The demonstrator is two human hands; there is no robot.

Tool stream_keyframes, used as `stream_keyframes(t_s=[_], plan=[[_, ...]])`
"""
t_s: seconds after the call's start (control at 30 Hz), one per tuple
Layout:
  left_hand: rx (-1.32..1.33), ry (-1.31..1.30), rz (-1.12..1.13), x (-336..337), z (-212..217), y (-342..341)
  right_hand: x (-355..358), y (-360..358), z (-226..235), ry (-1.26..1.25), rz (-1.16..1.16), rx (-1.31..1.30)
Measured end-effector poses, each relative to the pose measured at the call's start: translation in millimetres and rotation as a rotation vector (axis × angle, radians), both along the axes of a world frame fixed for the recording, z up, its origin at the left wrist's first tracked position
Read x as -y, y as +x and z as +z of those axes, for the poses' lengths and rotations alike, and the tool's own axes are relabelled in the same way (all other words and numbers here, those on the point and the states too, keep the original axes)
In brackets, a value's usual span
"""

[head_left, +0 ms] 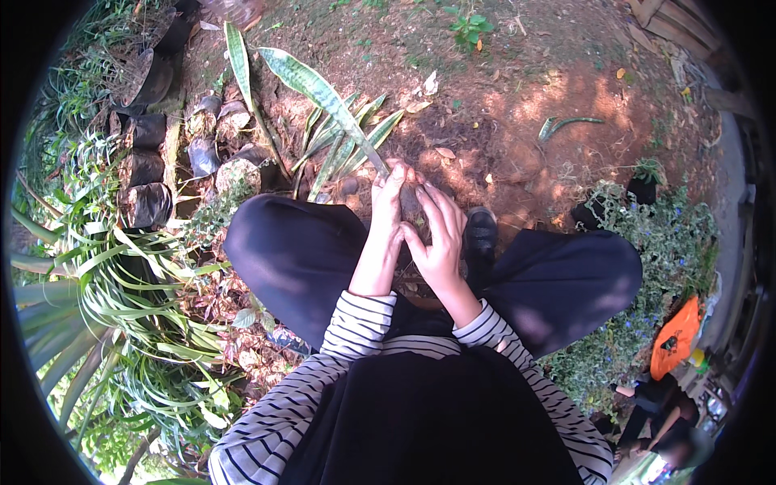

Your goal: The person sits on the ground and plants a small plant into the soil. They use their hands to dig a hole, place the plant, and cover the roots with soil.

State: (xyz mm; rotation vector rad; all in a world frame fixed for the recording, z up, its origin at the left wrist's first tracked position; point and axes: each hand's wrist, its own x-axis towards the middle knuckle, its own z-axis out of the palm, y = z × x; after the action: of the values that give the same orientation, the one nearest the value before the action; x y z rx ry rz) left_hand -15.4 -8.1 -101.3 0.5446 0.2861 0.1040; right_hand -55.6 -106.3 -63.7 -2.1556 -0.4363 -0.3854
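My left hand [388, 198] is closed around the base of a long snake plant leaf [315, 93], which is mottled green with pale edges and slants up to the far left. Close beside it, my right hand [439, 226] has its fingers stretched out and its thumb apart, near my left wrist. Between the two hands shows a dark brown patch [413, 208]; whether it is soil or a root clump I cannot tell. More snake plant leaves [347, 145] lie on the ground just beyond my left knee. Another tall leaf [240, 69] rises farther left.
Black plant bags [149, 206] stand in rows at the left, above strappy green plants [121, 291]. Brown soil [517, 97] stretches ahead, with a small cut leaf [570, 123] on it. Low bushy plants [659, 250] and an orange bag [675, 338] are at the right.
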Motion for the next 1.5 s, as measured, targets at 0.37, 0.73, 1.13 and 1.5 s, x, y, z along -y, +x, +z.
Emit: stream_keyframes(t_s=[0.37, 0.73, 1.13, 1.5], plan=[[0.090, 0.001, -0.010, 2, 1, 1, 5, -2, -13, -0.077, -0.123, 0.072], [-0.045, 0.218, 0.046, -9, 9, -1, -6, -3, -12, 0.106, -0.057, 0.031], [0.249, 0.133, -0.132, -10, 44, -2, 1, 2, 4, 0.676, 0.027, -0.371], [-0.255, 0.304, 0.234, -12, 33, 10, 54, 48, -48, 0.827, 0.197, -0.776]])
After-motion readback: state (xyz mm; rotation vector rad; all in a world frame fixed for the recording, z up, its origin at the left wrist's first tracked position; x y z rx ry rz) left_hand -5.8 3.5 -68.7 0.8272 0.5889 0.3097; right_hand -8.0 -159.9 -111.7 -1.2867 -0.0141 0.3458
